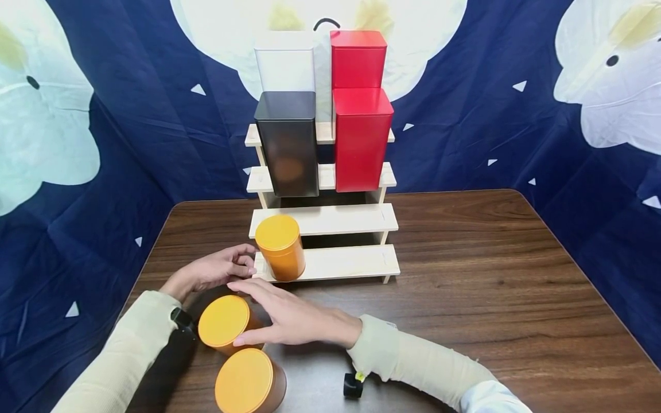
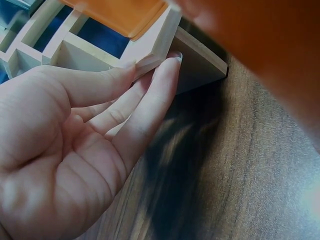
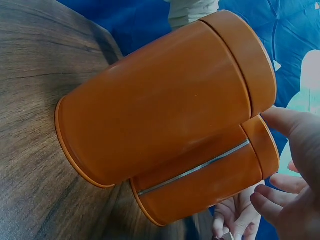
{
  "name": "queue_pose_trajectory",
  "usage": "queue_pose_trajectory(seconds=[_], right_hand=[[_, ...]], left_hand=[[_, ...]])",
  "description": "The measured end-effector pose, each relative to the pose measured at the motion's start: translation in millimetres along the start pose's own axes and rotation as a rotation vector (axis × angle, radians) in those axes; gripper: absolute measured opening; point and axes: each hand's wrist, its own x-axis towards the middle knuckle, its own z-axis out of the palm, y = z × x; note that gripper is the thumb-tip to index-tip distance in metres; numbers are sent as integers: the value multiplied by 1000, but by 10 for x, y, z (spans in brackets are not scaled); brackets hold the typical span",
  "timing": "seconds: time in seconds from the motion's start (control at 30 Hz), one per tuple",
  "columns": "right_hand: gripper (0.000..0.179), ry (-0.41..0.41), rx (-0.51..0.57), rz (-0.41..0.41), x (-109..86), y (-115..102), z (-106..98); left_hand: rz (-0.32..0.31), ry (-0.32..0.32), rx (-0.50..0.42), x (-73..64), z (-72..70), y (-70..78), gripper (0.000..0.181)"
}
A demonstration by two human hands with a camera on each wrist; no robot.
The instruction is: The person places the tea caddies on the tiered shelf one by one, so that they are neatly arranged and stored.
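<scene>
My left hand (image 1: 219, 268) is at the left end of the bottom step of a light wooden tiered stand (image 1: 351, 263). In the left wrist view, its thumb and fingers pinch the plank end (image 2: 155, 47). An orange round tin with a lid (image 1: 281, 249) stands upright on that step. My right hand (image 1: 294, 314) reaches over a second orange tin (image 1: 223, 322) on the table, thumb and fingers spread about its lid; firm contact cannot be made out. A third orange tin (image 1: 245, 383) stands beside it, nearer me, and appears large in the right wrist view (image 3: 155, 100).
Higher on the stand are a black tin (image 1: 286, 149), a white tin (image 1: 286, 66) and two red tins, one in front (image 1: 363, 143) and one behind (image 1: 358, 60). The brown wood-grain table (image 1: 475, 275) extends to the right. Dark blue patterned cloth (image 1: 139, 115) hangs around it.
</scene>
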Motion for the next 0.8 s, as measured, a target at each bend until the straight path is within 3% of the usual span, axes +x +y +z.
queue_pose_trajectory(seconds=[0.4,0.8], right_hand=[[81,-43,1,40,21,35,57],[82,-61,-27,26,65,42,78]], left_hand=[[-8,-4,-13,1,-12,-10,48],[-5,-6,-57,10,-10,-28,46]])
